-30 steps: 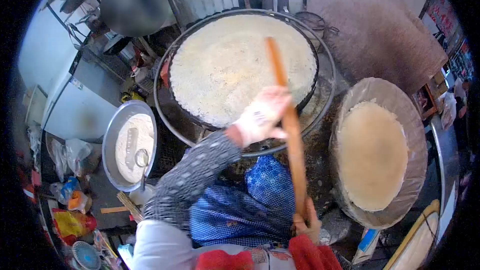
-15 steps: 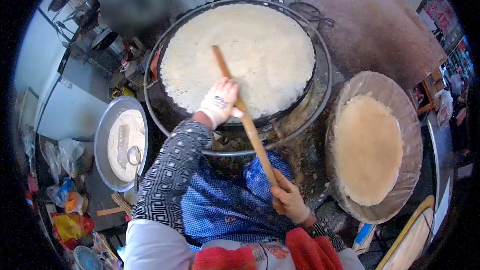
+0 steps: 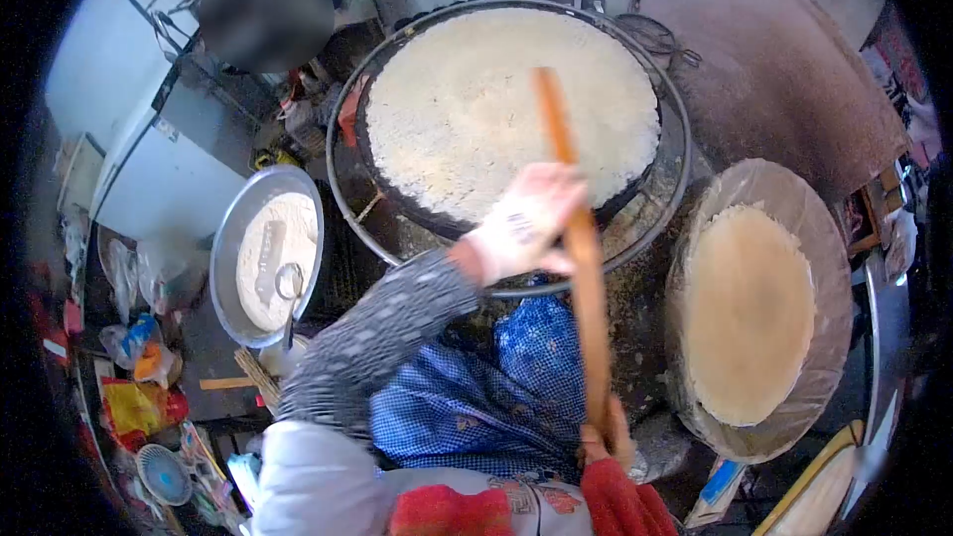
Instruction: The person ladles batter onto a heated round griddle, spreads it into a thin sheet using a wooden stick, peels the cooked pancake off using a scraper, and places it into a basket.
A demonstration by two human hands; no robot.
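Observation:
A long flat wooden stick (image 3: 588,298) reaches from near my waist out over the large round pancake (image 3: 496,99). My left hand (image 3: 528,221), in a pale glove and blurred by motion, is closed around its middle. Lower down, my right hand (image 3: 608,437) grips the near end, with its fingers partly hidden. The pancake is pale, rough on top, and covers most of a dark round griddle (image 3: 372,184). Whether the stick's far end touches the pancake I cannot tell.
A metal ring (image 3: 340,208) surrounds the griddle. To the left, a metal basin (image 3: 226,283) holds pale batter or flour and a ladle (image 3: 289,283). On the right stands a plastic-lined basket (image 3: 832,337) with round flatbread (image 3: 751,318) in it. Bags (image 3: 139,407) clutter the far left.
Both hands and the stick have moved right, and the stick now stands more upright. My right hand has come closer to my body. The whole view has shifted slightly.

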